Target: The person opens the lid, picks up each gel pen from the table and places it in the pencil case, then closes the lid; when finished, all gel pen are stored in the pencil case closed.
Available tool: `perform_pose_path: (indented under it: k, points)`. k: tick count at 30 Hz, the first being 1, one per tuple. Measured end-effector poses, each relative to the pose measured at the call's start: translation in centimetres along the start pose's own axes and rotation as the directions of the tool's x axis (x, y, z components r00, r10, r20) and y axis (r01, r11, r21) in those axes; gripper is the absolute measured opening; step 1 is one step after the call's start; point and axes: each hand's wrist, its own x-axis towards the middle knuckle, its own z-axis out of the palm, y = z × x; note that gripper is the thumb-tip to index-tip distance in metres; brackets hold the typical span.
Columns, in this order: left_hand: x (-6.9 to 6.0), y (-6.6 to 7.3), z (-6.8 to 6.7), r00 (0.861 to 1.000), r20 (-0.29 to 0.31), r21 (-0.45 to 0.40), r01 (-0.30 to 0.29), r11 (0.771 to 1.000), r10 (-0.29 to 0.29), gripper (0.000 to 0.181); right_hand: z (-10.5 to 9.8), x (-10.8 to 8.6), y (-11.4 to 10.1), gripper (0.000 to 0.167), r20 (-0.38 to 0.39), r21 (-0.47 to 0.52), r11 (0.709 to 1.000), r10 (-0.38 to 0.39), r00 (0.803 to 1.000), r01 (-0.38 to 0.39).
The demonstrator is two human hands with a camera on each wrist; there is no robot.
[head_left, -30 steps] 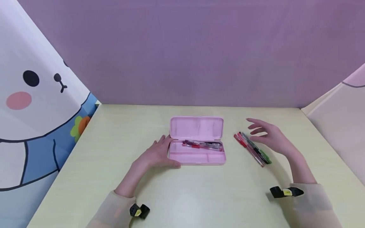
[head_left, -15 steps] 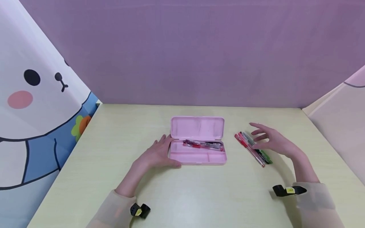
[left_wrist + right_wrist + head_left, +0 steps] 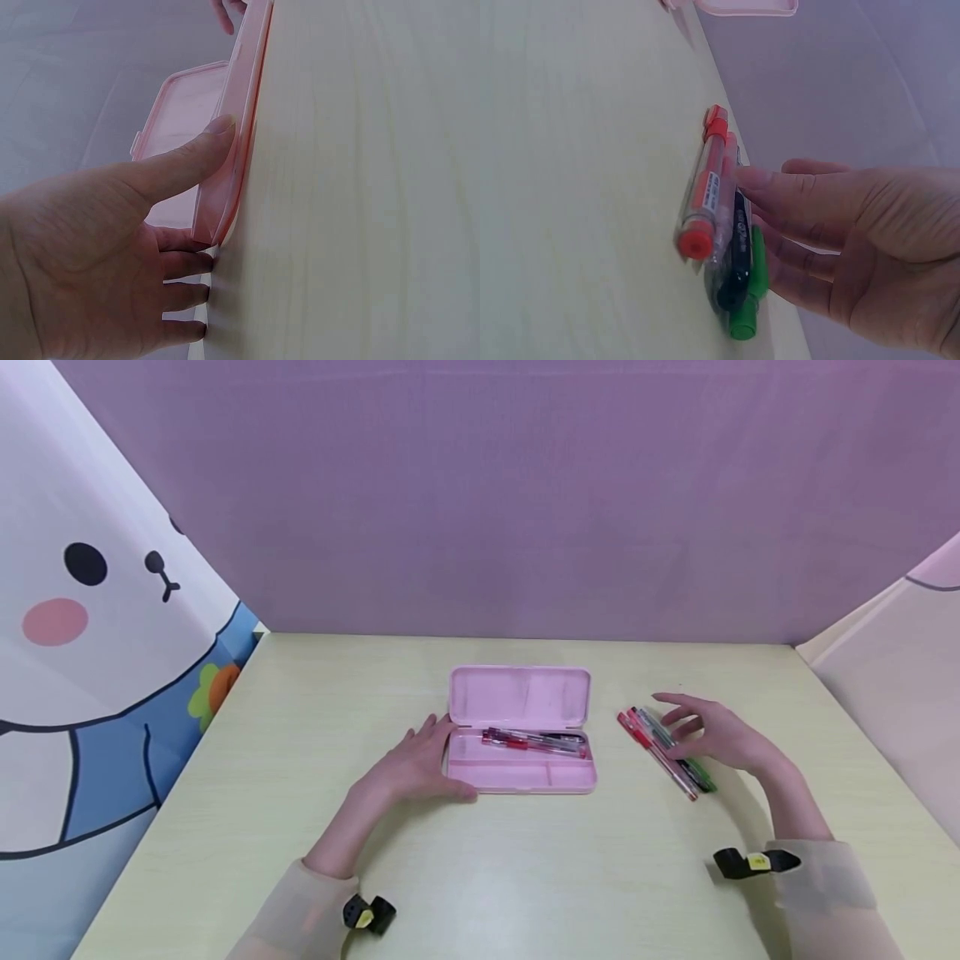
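A pink pencil case (image 3: 521,777) lies on the table with its lid (image 3: 519,695) raised, several pens (image 3: 534,742) inside its back compartment. My left hand (image 3: 420,764) spans the case's left end. In the left wrist view its thumb (image 3: 191,157) presses the front wall and the forefinger touches the end; the fingers are fairly straight. My right hand (image 3: 716,733) is at a bundle of loose pens, a red pen (image 3: 709,187), a black pen (image 3: 739,247) and a green pen (image 3: 756,277) among them. Its thumb touches or nearly touches the bundle, fingers loosely bent on the far side.
The pale wooden table (image 3: 555,868) runs back to a purple cloth wall (image 3: 525,510). A cartoon-printed cloth (image 3: 90,693) hangs along the left side, and a pale cloth (image 3: 892,685) along the right. A small black device is worn on each wrist.
My right hand has come down closer to the loose pens, its thumb now over them. The left hand and the pencil case have stayed in place.
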Motion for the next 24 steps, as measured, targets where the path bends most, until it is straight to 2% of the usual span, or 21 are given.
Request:
perform_pose_path:
  k: [15,24]
  points:
    - [0.02,-0.04,-0.01,1.000,0.003,-0.003,0.004,1.000,-0.004,0.111,0.08,0.10,-0.17,0.079,0.036,0.040,0.998,0.052,0.998,-0.054]
    - [-0.04,0.02,-0.07,1.000,0.007,-0.001,0.012,1.000,-0.012,0.111,0.03,0.07,-0.27,0.078,0.050,0.099,0.990,0.098,0.994,-0.103]
